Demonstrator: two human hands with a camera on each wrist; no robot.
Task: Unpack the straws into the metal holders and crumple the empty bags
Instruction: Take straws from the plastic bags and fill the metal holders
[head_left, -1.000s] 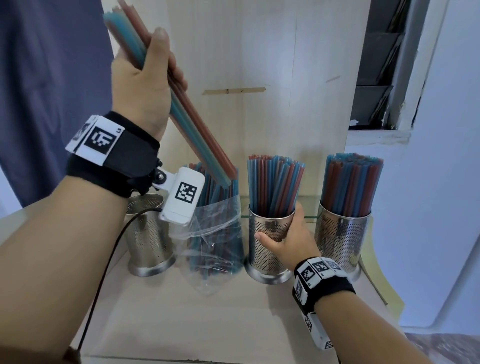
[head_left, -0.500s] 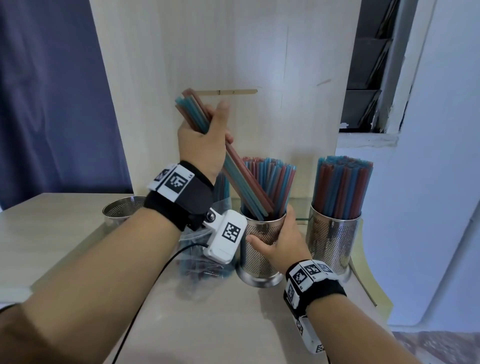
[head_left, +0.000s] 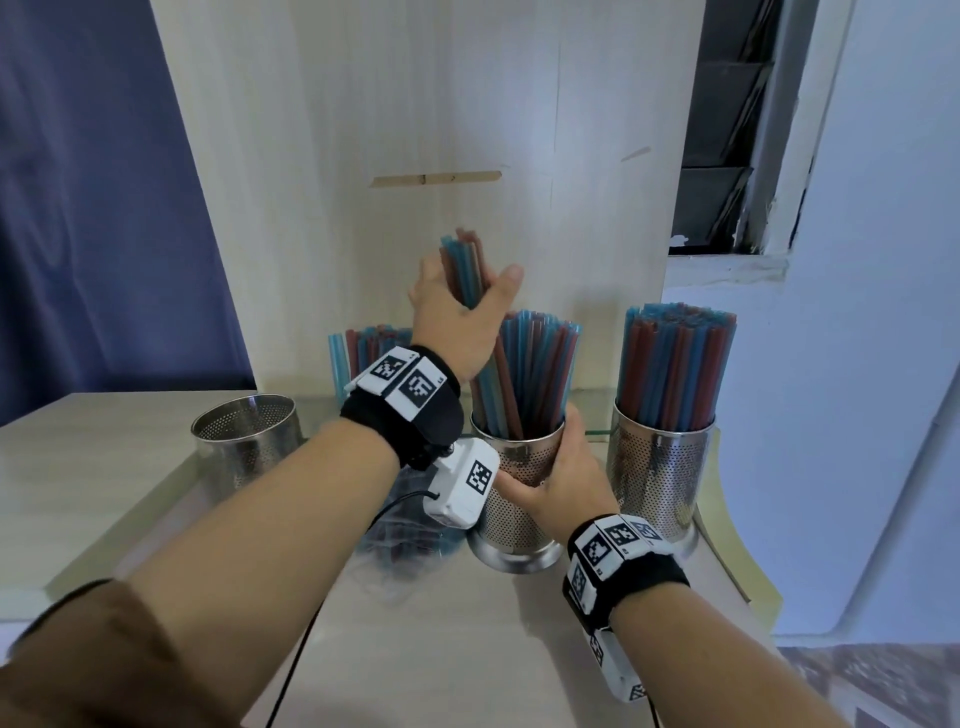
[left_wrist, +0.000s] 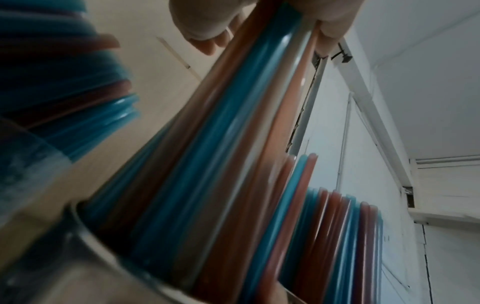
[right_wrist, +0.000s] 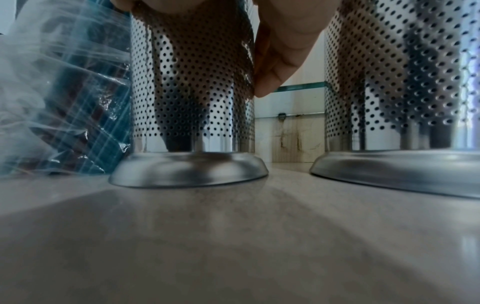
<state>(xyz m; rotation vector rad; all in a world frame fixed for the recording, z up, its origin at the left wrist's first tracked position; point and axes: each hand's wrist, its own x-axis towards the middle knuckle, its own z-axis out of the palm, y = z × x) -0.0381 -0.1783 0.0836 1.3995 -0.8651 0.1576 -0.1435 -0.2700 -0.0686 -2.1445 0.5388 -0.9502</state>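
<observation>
Your left hand (head_left: 457, 317) loosely holds a straw bundle (head_left: 465, 270) whose lower ends sit in the middle holder (head_left: 514, 499); your right hand (head_left: 558, 486) wraps that holder; bag (right_wrist: 64, 98) just left of it.

A pale wood-grain table (head_left: 130, 483) is seen at the bottom, backed by an upright pale wooden panel (head_left: 415, 104) on which a thin wooden strip (head_left: 436, 179) is fixed level. A dark blue curtain (head_left: 93, 208) is hung at the left. A white wall (head_left: 883, 312) and a dark window opening (head_left: 727, 130) are shown at the right
</observation>
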